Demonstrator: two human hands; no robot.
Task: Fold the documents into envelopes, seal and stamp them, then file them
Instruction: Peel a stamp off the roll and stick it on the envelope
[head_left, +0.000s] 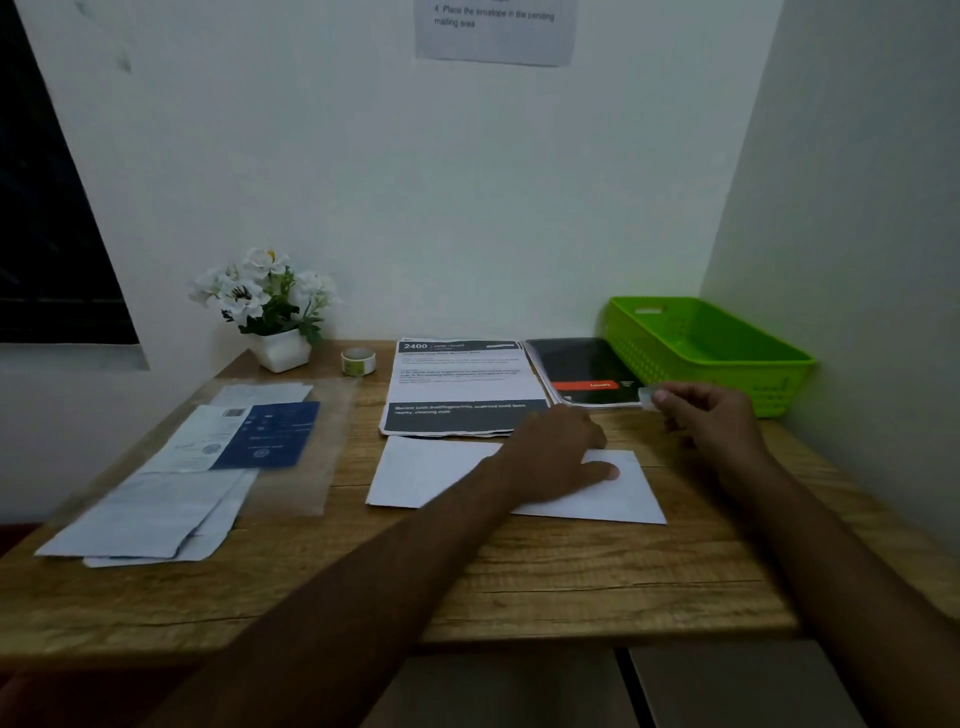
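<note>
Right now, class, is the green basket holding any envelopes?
No, the green basket at the table's back right corner shows only its bare inside, while the white envelope lies flat under the left hand.

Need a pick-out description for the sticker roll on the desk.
Start at the white pot of white flowers at the back left of the wooden desk. Just right of it, before the printed sheets, stands the small roll of green stickers: the only round, ring-shaped thing among flat papers.

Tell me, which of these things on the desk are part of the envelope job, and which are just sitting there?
Job: white envelope under left hand; small sticker in right hand; printed documents; sticker roll; green basket.
Lying about: flower pot; wall notice.
</note>
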